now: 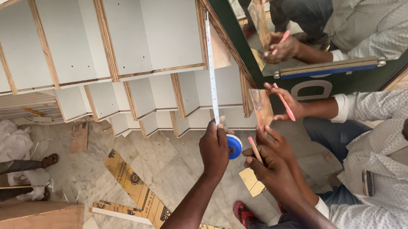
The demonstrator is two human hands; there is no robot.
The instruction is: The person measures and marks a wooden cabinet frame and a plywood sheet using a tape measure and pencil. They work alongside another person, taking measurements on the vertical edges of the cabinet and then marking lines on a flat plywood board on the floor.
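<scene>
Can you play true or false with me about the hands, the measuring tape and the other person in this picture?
1. The left hand holds a tape measure with a blue case. True.
2. The tape blade is rolled up inside the case. False: it is pulled out and runs up along the white shelf unit.
3. The right hand holds a pencil. True.
4. The other person holds a hammer. False: that person's hand holds a pink pencil beside a small wooden piece.
5. A mirror leans beside the shelf unit and reflects that person. True.
</scene>
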